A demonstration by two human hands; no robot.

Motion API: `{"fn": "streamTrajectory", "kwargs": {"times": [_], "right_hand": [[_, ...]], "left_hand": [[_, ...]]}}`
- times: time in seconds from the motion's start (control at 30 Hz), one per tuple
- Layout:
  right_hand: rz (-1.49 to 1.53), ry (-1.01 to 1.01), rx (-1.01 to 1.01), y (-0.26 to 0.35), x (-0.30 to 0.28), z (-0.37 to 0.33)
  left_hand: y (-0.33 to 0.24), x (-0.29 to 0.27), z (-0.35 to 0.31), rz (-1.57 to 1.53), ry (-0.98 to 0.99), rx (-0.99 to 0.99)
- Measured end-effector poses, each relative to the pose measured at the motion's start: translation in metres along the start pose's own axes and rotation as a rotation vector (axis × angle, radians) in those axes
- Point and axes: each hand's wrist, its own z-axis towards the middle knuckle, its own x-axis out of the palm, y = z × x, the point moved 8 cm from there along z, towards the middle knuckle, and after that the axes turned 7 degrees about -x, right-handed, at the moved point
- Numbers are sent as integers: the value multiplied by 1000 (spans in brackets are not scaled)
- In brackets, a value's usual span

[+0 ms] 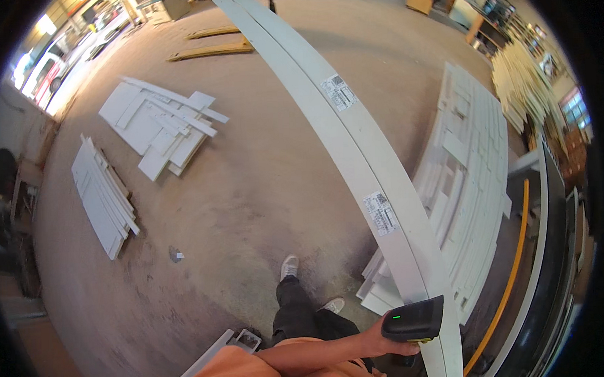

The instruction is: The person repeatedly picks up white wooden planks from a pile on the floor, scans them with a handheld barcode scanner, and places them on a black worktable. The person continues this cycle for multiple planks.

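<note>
My left hand is closed around a black handheld barcode scanner with a small green light on top. Its arm, in an orange sleeve, reaches across my front from the lower left. Under the scanner run two long white boards lying side by side, stretching from the lower right to the top of the view. Each carries a printed white label: one label is nearer me, the other label farther off. What supports the boards is hidden. My right hand does not show.
Stacked white panels lie right of the boards, beside a yellow rail. Two smaller piles, one panel pile farther and another panel pile nearer, lie on the floor at left. Yellow forks rest beyond. Wooden strips are heaped far right.
</note>
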Motion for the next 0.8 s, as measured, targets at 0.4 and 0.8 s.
{"fn": "streamTrajectory", "kwargs": {"times": [0.4,0.8], "right_hand": [[-9,115,-487,306,-4,52],[-26,208,-897,528,-16,113]], "left_hand": [[-160,-118,-98,-61,-140,283],[-353,-372,-187,-117,-706,582]]}}
